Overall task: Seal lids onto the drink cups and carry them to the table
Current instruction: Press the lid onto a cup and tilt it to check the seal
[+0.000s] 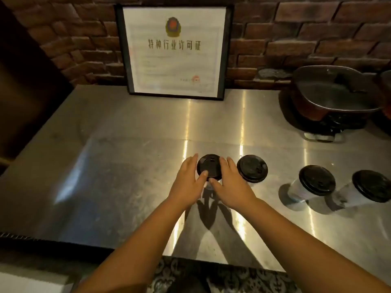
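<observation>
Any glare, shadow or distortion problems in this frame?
Head view: bright glare streaks on the steel counter; hands cast dark shadows toward the camera; wide-angle bend tilts the right cups; the certificate has soft fine print; the left edge is very dark.

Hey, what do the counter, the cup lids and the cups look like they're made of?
Counter: brushed metal, probably stainless steel, judging by the streaky light reflections and fine scratches.
Lids, such as the one under both hands: black moulded plastic, matte with a slight sheen, with a raised rim and sip hole.
Cups: pale with a soft gloss, likely coated paper, possibly frosted plastic; the view leaves it open.
</observation>
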